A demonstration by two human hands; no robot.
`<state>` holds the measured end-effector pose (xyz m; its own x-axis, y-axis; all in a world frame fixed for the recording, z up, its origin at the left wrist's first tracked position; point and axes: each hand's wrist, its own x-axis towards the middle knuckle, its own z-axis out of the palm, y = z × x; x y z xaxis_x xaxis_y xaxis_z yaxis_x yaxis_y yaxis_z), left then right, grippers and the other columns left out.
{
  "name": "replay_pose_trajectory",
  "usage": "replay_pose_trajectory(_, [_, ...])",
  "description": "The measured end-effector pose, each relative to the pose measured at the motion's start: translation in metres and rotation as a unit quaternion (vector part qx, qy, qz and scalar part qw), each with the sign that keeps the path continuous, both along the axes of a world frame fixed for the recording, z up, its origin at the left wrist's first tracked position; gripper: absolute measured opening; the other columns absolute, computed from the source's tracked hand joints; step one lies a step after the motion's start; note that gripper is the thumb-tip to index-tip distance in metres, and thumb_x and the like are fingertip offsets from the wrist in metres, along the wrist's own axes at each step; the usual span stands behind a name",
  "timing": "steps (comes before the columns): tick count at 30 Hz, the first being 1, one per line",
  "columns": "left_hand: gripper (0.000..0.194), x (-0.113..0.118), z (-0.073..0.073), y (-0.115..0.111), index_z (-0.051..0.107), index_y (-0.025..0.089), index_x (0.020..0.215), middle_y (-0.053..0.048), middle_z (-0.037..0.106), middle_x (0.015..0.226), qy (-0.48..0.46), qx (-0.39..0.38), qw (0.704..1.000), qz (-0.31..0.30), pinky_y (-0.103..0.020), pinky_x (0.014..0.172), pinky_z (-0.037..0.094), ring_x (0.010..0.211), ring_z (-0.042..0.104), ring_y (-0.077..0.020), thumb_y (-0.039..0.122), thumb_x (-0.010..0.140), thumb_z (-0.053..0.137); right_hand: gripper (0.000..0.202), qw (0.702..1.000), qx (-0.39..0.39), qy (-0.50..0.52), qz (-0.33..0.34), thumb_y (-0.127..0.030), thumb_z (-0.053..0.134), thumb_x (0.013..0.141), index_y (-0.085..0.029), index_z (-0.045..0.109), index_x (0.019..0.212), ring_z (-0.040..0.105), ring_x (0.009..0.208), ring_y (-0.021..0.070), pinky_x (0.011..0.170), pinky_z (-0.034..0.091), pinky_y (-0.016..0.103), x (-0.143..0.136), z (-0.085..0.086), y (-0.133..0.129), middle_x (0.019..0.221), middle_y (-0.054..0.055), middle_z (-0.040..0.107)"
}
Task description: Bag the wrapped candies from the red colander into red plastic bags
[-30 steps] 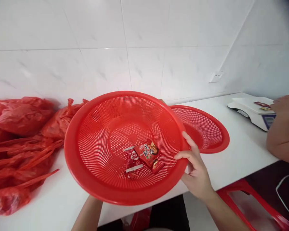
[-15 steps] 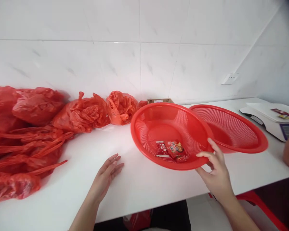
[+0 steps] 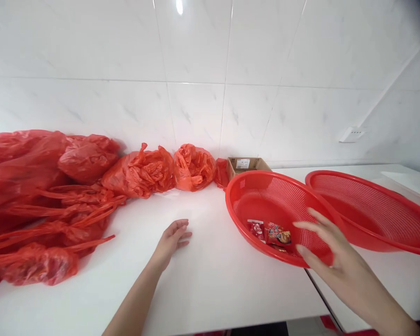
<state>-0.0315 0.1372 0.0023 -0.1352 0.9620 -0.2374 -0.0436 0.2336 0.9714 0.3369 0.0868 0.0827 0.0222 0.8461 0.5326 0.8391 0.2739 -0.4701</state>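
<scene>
A red plastic basket (image 3: 255,205) with a wide rim is seen on the white desk (image 3: 199,280), slightly right of the middle and just beside a second red basket (image 3: 367,212), by which the right edge of the view is reached. In the nearer basket, a small red-and-white packet (image 3: 257,229) and a larger red packet (image 3: 276,233) with a picture printed on it are gathered side by side at the front, and the edge of something brownish can be made out below them. The right hand (image 3: 339,261) is held at the right side of this basket, its thumb and fingers spread well apart in front of the rim; whether the rim is touched cannot be told. The left hand (image 3: 170,241) is held above or on the desk, left of the basket and well apart from it, its fingers loosely bent and slightly parted. Along the wall (image 3: 196,107), a knotted red bag (image 3: 140,170) and a crumpled red bag (image 3: 195,168) are lined up, with a cardboard box (image 3: 254,163) set behind the nearer basket. At the left, more red bags (image 3: 24,172) are heaped. A wall socket (image 3: 353,135) is fixed at the right.
</scene>
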Motion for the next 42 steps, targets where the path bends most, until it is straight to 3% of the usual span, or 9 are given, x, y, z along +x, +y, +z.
replay_pose_trajectory(6, [0.039,0.002,-0.030,0.033,0.057,0.020,0.110,-0.008,0.064,0.094,0.089,0.095,0.991,0.034,-0.033,0.074,0.054,0.094,0.063,-0.0230,0.045,0.081,0.057,0.029,0.955,-0.116,-0.126,0.242,-0.032,0.049,0.090,-0.033,0.064,0.115,0.049,0.128,0.0266,0.103,0.044,0.046,-0.097,0.046,0.110,0.139,0.002,0.052])
replay_pose_trajectory(9, [0.033,0.002,-0.042,0.029,0.058,0.021,0.109,-0.005,0.062,0.083,0.143,0.148,0.978,0.017,-0.033,0.071,0.053,0.083,0.063,-0.0219,0.043,0.084,0.055,0.036,0.940,-0.169,-0.158,0.250,-0.018,0.052,0.088,-0.027,0.064,0.120,0.048,0.128,0.0276,0.109,0.035,0.044,-0.145,0.044,0.180,0.137,0.006,0.053])
replay_pose_trajectory(14, [0.025,0.004,-0.046,0.019,0.063,0.024,0.106,-0.010,0.060,0.115,0.232,0.228,0.946,-0.001,-0.037,0.074,0.053,0.097,0.062,-0.0254,0.036,0.089,0.049,0.049,0.954,-0.152,-0.115,0.232,-0.023,0.058,0.089,-0.022,0.050,0.137,0.045,0.130,0.0309,0.108,0.034,0.051,-0.199,0.028,0.252,0.144,0.013,0.046])
replay_pose_trajectory(19, [0.036,0.006,-0.042,0.029,0.058,0.029,0.122,-0.008,0.048,0.141,0.391,0.326,0.861,-0.020,-0.050,0.106,0.039,0.134,0.040,-0.0291,0.020,0.090,0.046,0.036,0.961,-0.103,-0.038,0.255,-0.032,0.055,0.094,-0.017,0.057,0.126,0.051,0.124,0.0241,0.106,0.039,0.048,-0.222,0.029,0.262,0.135,0.011,0.054])
replay_pose_trajectory(22, [0.040,0.007,-0.033,0.045,0.053,0.026,0.129,-0.010,0.043,0.147,0.499,0.359,0.788,-0.018,-0.053,0.107,0.038,0.140,0.033,-0.0311,0.017,0.092,0.042,0.037,0.958,-0.067,0.011,0.277,-0.027,0.042,0.098,-0.018,0.056,0.131,0.051,0.126,0.0179,0.108,0.038,0.035,-0.219,0.040,0.259,0.136,0.009,0.056])
replay_pose_trajectory(25, [0.041,0.012,-0.021,0.066,0.051,0.022,0.131,-0.013,0.040,0.149,0.547,0.366,0.753,-0.007,-0.055,0.107,0.037,0.142,0.028,-0.0338,0.015,0.091,0.043,0.042,0.956,-0.061,0.037,0.286,-0.030,0.033,0.099,-0.020,0.052,0.136,0.055,0.122,0.0149,0.104,0.042,0.030,-0.209,0.049,0.258,0.137,0.006,0.057])
replay_pose_trajectory(33, [0.046,0.044,-0.012,0.099,0.057,0.022,0.123,-0.012,0.050,0.141,0.566,0.389,0.726,-0.029,-0.055,0.101,0.041,0.134,0.040,-0.0342,0.006,0.081,0.051,0.026,0.961,-0.118,-0.025,0.250,-0.030,0.074,0.073,-0.022,0.074,0.098,0.060,0.112,0.0261,0.097,0.044,0.036,-0.200,0.021,0.251,0.120,0.008,0.067])
replay_pose_trajectory(38, [0.038,0.045,0.001,0.098,0.060,0.023,0.119,-0.012,0.052,0.134,0.579,0.387,0.717,0.016,-0.050,0.100,0.042,0.128,0.045,-0.0303,0.009,0.085,0.048,0.020,0.980,-0.067,-0.006,0.189,-0.024,0.051,0.090,-0.017,0.069,0.097,0.054,0.116,0.0269,0.101,0.038,0.045,-0.209,0.030,0.258,0.119,0.013,0.062])
replay_pose_trajectory(42, [0.040,0.040,0.012,0.096,0.056,0.018,0.126,-0.017,0.046,0.136,0.592,0.342,0.724,0.092,-0.052,0.101,0.039,0.128,0.043,-0.0322,0.013,0.089,0.045,0.019,0.966,-0.070,0.015,0.247,-0.026,0.052,0.093,-0.019,0.063,0.107,0.060,0.099,0.0185,0.092,0.048,0.039,-0.228,0.040,0.270,0.109,0.006,0.065])
